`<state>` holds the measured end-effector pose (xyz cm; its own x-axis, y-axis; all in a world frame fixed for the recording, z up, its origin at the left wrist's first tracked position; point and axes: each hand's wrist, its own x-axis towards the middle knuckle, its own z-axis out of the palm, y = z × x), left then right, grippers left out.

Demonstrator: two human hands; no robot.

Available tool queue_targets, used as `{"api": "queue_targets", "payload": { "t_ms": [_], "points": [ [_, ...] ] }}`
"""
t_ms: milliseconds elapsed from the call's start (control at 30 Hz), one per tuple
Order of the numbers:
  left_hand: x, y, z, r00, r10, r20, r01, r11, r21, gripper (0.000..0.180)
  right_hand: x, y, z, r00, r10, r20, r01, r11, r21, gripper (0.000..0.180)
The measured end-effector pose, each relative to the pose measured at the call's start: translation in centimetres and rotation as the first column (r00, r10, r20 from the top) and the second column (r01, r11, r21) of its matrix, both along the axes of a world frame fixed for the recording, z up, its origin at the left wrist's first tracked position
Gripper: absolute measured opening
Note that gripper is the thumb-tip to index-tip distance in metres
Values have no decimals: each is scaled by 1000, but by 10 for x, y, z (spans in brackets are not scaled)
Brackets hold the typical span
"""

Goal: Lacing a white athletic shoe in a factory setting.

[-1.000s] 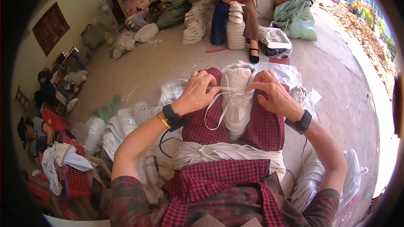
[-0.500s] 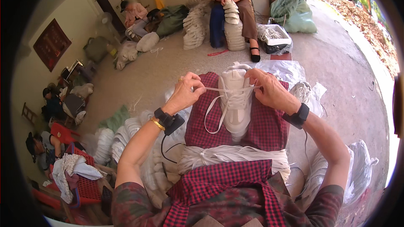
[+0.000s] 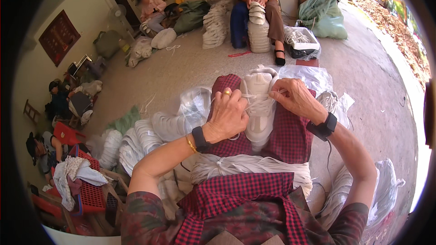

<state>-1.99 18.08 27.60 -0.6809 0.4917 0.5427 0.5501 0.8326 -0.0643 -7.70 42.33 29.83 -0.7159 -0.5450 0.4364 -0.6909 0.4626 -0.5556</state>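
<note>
A white sneaker [image 3: 259,124] lies between my thighs on the red-and-black checked cloth [image 3: 290,140], its opening away from me and its toe toward me. A flat white shoelace [image 3: 249,95] is threaded through its eyelets. My left hand [image 3: 227,115] is closed at the sneaker's left side, fingers curled round the lace, with a loop showing just below. At the upper right of the sneaker, my right hand [image 3: 293,96] pinches the lace; its fingertips partly hide it. Across my lap, nearer me, lies a thick bundle of white laces [image 3: 245,167].
Stacks of white shoe uppers [image 3: 136,143] and clear plastic bags lie at my left. More bagged ones [image 3: 381,190] are at right. Ahead, a seated person [image 3: 254,0] holds a stack of shoe pieces, beside a white box of laces [image 3: 302,41]. A red basket [image 3: 93,186] stands lower left.
My left hand has come right and down against the sneaker, so the stretched lace span has shortened. My right hand stays by the sneaker's upper right. The view has shifted slightly.
</note>
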Motion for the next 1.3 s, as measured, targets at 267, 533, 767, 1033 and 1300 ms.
{"api": "queue_targets", "payload": {
  "t_ms": [267,533,767,1033,1300],
  "points": [
    [-5,-17,16,987,10,163,-61,948,311,10,6,4,0,999,23,36,-22,999,-34,18],
    [-12,-29,12,994,46,102,-99,791,604,21,-1,66,33,894,-205,-398,185,979,-88,8],
    [-9,1,-11,975,-71,209,-65,812,580,17,-8,215,56,353,-847,-398,647,528,-550,19],
    [-24,-12,-5,999,-22,38,3,893,449,23,-5,139,5,793,-550,-262,558,828,-48,36],
    [-38,-11,0,955,-73,288,-49,918,394,22,-1,5,-2,965,-89,-247,137,973,186,37]
  ]
}}
